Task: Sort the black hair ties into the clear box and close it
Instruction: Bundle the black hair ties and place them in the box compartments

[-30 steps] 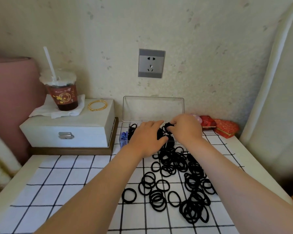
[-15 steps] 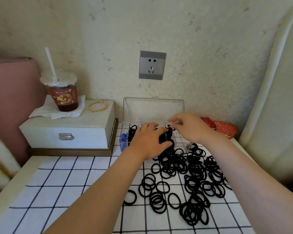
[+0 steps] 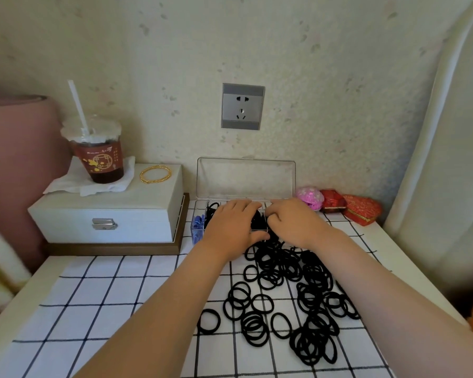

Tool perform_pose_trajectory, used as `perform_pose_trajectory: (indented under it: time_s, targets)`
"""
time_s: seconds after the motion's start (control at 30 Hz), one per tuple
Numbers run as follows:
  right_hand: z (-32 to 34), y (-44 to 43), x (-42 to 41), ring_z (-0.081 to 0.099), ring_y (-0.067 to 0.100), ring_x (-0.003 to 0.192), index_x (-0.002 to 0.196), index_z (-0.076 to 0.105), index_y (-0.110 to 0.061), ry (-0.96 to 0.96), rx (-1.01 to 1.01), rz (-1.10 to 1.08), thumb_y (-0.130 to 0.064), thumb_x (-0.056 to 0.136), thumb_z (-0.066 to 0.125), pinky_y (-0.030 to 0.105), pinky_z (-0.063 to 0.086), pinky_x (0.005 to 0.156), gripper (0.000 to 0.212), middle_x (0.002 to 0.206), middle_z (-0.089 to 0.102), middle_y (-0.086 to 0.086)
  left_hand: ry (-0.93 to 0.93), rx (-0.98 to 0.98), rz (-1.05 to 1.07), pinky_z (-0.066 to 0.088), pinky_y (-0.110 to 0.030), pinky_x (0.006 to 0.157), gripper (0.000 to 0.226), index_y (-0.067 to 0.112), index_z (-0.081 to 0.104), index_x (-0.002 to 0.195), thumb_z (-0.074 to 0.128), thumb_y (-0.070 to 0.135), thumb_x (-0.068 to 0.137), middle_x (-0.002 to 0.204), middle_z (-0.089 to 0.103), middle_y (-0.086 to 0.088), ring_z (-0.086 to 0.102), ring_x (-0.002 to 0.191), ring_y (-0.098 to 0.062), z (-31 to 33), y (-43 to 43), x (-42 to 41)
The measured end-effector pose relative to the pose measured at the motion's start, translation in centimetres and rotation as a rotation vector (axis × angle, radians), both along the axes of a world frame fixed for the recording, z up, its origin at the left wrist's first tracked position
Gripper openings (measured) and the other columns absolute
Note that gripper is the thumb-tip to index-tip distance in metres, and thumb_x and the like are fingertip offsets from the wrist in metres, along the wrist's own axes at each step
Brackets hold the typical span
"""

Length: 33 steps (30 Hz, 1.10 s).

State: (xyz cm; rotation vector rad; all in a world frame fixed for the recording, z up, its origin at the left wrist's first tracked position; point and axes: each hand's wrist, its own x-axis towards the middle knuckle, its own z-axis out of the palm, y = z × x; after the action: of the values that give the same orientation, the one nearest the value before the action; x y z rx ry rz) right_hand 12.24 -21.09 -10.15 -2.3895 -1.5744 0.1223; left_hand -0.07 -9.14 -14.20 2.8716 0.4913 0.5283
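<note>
A checked cloth covers the tabletop, where a person sorts hair ties against the back wall. The clear box stands at the far edge, its lid propped upright and its compartments partly filled with black. Most of the ties lie loose on the cloth just in front of the box, in a heap that spreads toward the near right, so the job looks well short of done.

The left hand lies palm down over the box, fingers nearly straight and thumb at the near wall, apparently pressing down the ties already inside. The right hand is beside it with fingers curled down into a compartment. Whether it pinches a tie cannot be told, since the knuckles hide the fingertips.

To do this step well, the left hand should keep the springy ties packed flat while the right feeds in small bunches. None should straddle a divider or the rim, or the lid may not shut. The blue pieces in the leftmost compartment are best left alone.
</note>
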Motion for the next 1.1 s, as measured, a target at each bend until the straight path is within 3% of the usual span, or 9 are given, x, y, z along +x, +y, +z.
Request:
perform_pose_trajectory:
  time_s: [0.1,0.2,0.27,0.33,0.57,0.77,0.9,1.0,1.1]
  targets:
    - [1.0,-0.5,0.4,0.062,0.009,0.100,0.101,0.076,-0.014,0.205,0.270,-0.111,-0.003,0.092,0.047,0.024,0.045,0.094,0.032,0.106,0.071,-0.005,0.006,-0.019,0.005,0.022,-0.037,0.116,0.075,0.025,0.032,0.150,0.056,0.061,0.088,0.153,0.038,0.002,0.029,0.142,-0.018,0.2,0.3,-0.1]
    - [0.9,-0.6,1.7,0.059,0.006,0.093,0.103,0.075,-0.023,0.075,0.370,-0.181,-0.003,0.090,0.050,0.033,0.047,0.096,0.034,0.098,0.067,-0.012,0.020,-0.022,0.008,0.021,-0.039,0.117,0.074,0.028,0.031,0.150,0.053,0.063,0.089,0.155,0.035,0.002,0.027,0.143,-0.019,0.2,0.5,-0.2]
    - [0.2,-0.4,2.4,0.058,0.019,0.110,0.113,0.072,-0.029,-0.073,0.292,-0.185,-0.008,0.090,0.054,0.042,0.044,0.101,0.035,0.114,0.067,-0.003,0.046,-0.019,0.010,0.018,-0.040,0.118,0.071,0.033,0.027,0.151,0.050,0.063,0.091,0.156,0.032,0.001,0.024,0.144,-0.021,0.2,0.4,-0.1]
    - [-0.8,-0.1,2.7,0.052,0.024,0.121,0.126,0.066,-0.032,-0.146,0.154,-0.143,-0.016,0.094,0.057,0.039,0.039,0.103,0.036,0.127,0.061,0.002,0.084,-0.023,0.013,0.014,-0.043,0.119,0.068,0.039,0.023,0.152,0.047,0.062,0.092,0.158,0.028,-0.001,0.019,0.147,-0.024,0.2,0.2,0.0]
    - [-0.6,1.1,2.7,0.060,0.020,0.108,0.114,0.071,-0.040,-0.414,0.103,-0.168,-0.030,0.099,0.053,0.038,0.034,0.095,0.025,0.113,0.070,-0.007,0.143,-0.038,-0.001,0.005,-0.046,0.120,0.051,0.046,0.038,0.144,0.043,0.058,0.095,0.161,0.021,0.000,0.006,0.150,-0.026,0.4,-0.4,0.5]
    - [1.5,-0.1,3.5,0.068,0.019,0.089,0.096,0.078,-0.024,-0.030,0.186,-0.276,-0.026,0.093,0.060,0.035,0.054,0.080,0.018,0.092,0.075,-0.004,0.116,-0.038,0.019,0.010,-0.046,0.120,0.064,0.040,0.027,0.149,0.043,0.064,0.092,0.158,0.029,0.002,0.010,0.149,-0.028,0.2,-0.7,0.8]
    - [0.9,-0.4,3.4,0.069,0.015,0.089,0.084,0.078,-0.026,0.087,0.102,-0.265,-0.031,0.086,0.068,0.040,0.054,0.091,0.012,0.086,0.076,-0.006,0.097,-0.029,0.027,0.010,-0.046,0.121,0.072,0.034,0.019,0.153,0.044,0.063,0.092,0.159,0.028,0.002,0.011,0.150,-0.028,0.2,-0.9,0.7]
    - [1.0,-0.7,3.1,0.066,0.015,0.109,0.109,0.076,-0.025,0.118,0.160,-0.236,-0.037,0.090,0.066,0.043,0.046,0.105,0.025,0.111,0.075,-0.004,0.070,0.007,0.030,0.009,-0.045,0.121,0.072,0.031,0.019,0.154,0.042,0.062,0.093,0.160,0.024,0.000,0.011,0.150,-0.026,0.3,-1.3,0.6]
    - [1.6,-1.9,2.6,0.062,0.016,0.116,0.119,0.071,-0.023,0.102,0.198,-0.235,-0.032,0.097,0.057,0.042,0.048,0.102,0.028,0.124,0.069,-0.004,-0.034,0.048,-0.003,0.016,-0.041,0.118,0.064,0.027,0.031,0.149,0.044,0.056,0.094,0.154,0.033,-0.001,0.021,0.144,-0.022,0.7,-2.2,0.1]
